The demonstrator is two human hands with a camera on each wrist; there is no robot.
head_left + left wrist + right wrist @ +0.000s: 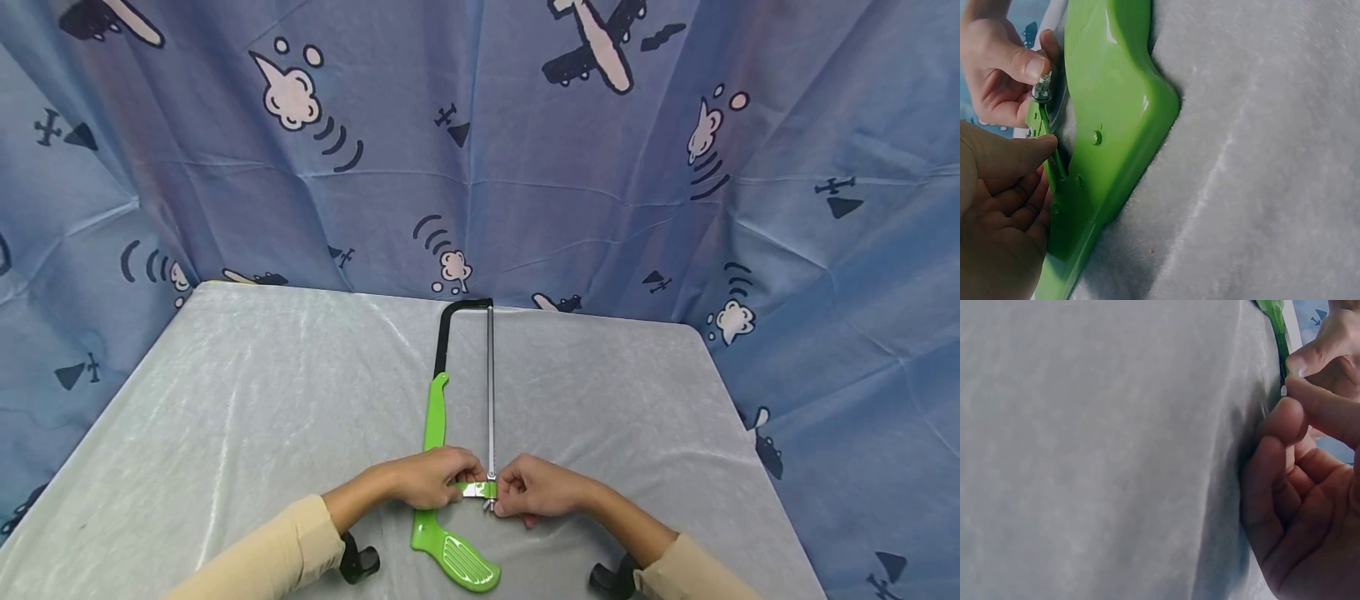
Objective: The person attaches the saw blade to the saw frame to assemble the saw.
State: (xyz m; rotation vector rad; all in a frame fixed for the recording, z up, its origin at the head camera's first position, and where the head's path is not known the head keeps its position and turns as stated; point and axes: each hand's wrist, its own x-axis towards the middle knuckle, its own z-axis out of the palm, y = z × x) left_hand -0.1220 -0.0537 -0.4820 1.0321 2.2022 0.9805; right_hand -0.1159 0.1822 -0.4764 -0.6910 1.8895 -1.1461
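- This looks like a staged recording corner, not a lived-in room or a working shop.
- A crumpled blue fabric backdrop printed with cartoon aeroplanes and puff clouds [480,150] hangs behind and wraps round both sides, hiding any walls.
- A table with rounded corners, draped in a pale grey velvety cloth [247,400], fills the foreground; the cloth's soft nap shows close up in both wrist views.
- The only tool lying on it is a green-handled hacksaw with a black frame and a thin metal blade [438,417].
- Black camera mounts strapped at the wrists [358,562] of the cream-sleeved arms point to a data-collection setup.
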